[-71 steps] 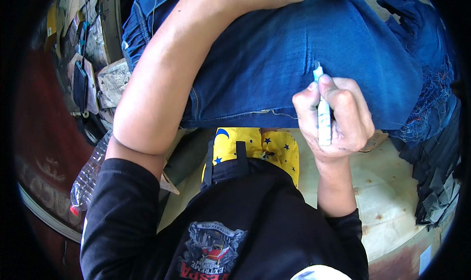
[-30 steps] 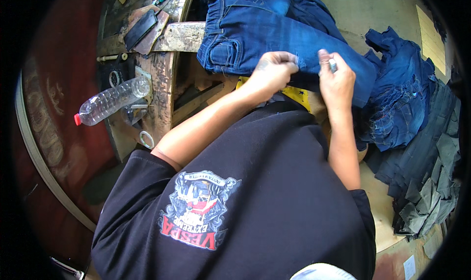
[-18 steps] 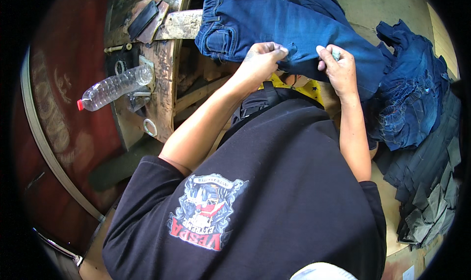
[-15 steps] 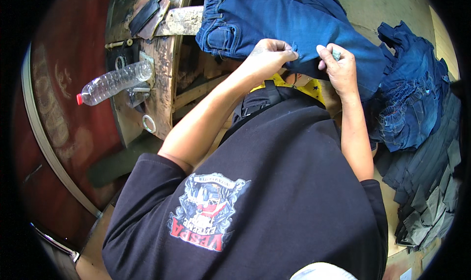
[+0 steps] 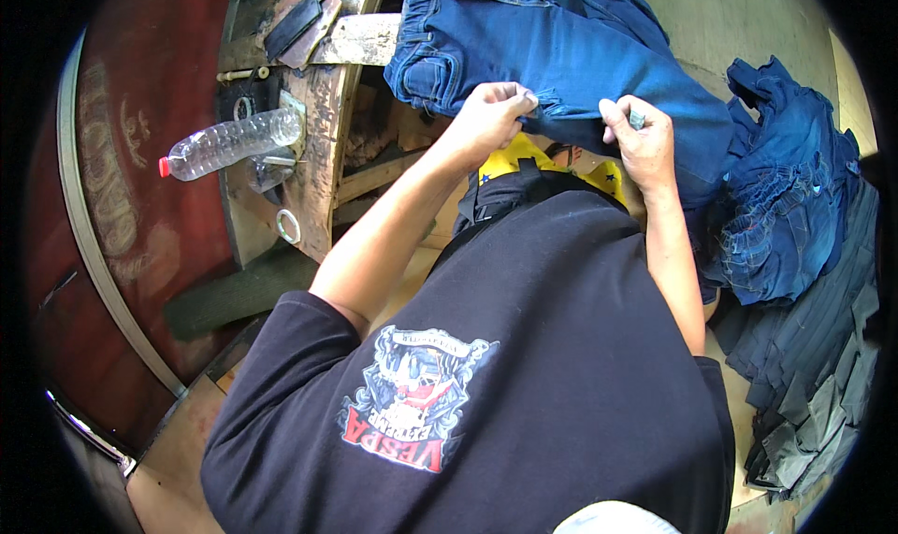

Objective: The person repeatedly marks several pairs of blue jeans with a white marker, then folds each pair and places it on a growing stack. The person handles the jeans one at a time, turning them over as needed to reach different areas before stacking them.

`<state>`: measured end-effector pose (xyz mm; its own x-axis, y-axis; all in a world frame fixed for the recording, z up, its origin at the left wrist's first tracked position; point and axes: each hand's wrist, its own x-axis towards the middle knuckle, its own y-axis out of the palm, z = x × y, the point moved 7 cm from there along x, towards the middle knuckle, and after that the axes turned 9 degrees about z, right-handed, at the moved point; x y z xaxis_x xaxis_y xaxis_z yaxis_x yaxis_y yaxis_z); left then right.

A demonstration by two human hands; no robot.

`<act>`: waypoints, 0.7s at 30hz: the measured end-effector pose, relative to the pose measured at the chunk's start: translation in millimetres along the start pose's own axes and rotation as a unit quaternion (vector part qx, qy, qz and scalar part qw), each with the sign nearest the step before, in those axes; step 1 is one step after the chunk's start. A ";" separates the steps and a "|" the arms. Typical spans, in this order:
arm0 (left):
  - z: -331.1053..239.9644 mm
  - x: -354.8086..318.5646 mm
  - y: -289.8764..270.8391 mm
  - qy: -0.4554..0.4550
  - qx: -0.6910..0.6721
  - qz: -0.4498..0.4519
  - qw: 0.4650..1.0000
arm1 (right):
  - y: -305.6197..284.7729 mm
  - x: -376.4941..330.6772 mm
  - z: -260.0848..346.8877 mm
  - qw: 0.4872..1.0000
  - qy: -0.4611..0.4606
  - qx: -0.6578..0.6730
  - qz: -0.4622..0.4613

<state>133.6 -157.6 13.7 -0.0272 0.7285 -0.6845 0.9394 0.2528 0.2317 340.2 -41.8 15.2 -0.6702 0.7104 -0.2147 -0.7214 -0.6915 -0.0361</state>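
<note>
A pair of blue denim trousers [image 5: 599, 66], with a gathered waistband at the left, lies spread in front of me. My left hand [image 5: 491, 118] is closed at the lower edge of the denim, thumb and finger pinching beside a pale frayed patch [image 5: 559, 101]. Whether cloth or loose thread sits in that pinch is too small to make out. To the right of the patch, my right hand [image 5: 644, 143] is curled round a small grey-green piece [image 5: 637, 120], its thumb near the denim. The kind of that piece does not show.
More blue denim garments [image 5: 786, 197] are heaped at the right, above dark grey cloth [image 5: 804, 412]. At the left, a clear plastic bottle [image 5: 234, 143] with a red cap lies sideways by a worn wooden stand [image 5: 323, 151]. A tape roll [image 5: 288, 225] hangs below it.
My left hand has drawn left, away from the frayed patch, which shows more fully. The right hand stays by the denim with the small piece. The whole view has shifted slightly.
</note>
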 end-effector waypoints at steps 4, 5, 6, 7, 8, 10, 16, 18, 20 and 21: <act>0.3 6.8 15.8 0.032 0.023 0.047 0.998 | 0.1 0.3 1.3 1.000 -0.005 -0.002 0.001; -2.4 9.3 24.4 0.052 0.093 0.071 0.992 | -1.0 0.3 0.4 1.000 0.001 0.011 -0.002; -7.0 10.2 33.5 0.076 0.155 0.113 0.978 | -1.9 0.2 0.1 1.000 0.003 0.028 -0.002; -16.1 10.5 29.2 0.126 0.165 0.047 0.977 | -2.7 -0.4 0.0 0.999 0.004 0.046 -0.001; -27.7 7.0 25.2 0.185 0.174 -0.003 0.967 | -3.5 -0.7 -1.4 0.999 0.019 0.045 -0.001; -26.5 7.6 21.2 0.143 0.071 -0.023 0.987 | -4.8 -0.8 1.3 0.999 0.008 0.039 0.001; -16.8 -0.1 30.2 -0.005 0.069 0.044 0.997 | -2.0 -1.2 0.8 0.999 0.015 0.042 0.010; -23.1 -1.4 27.1 0.048 0.061 0.024 0.997 | -2.0 -1.2 1.0 0.999 0.007 0.038 0.009; -16.1 0.5 25.7 0.026 0.017 0.026 0.999 | -2.3 -1.0 0.2 0.999 0.000 0.034 0.008; -10.7 1.6 21.2 0.000 0.002 -0.001 1.000 | -2.3 -0.8 -0.6 0.999 -0.002 0.033 0.008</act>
<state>149.8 -144.3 24.9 -0.0285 0.7278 -0.6852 0.9406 0.2515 0.2280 342.5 -40.9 14.9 -0.6822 0.6999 -0.2114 -0.7204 -0.6928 0.0311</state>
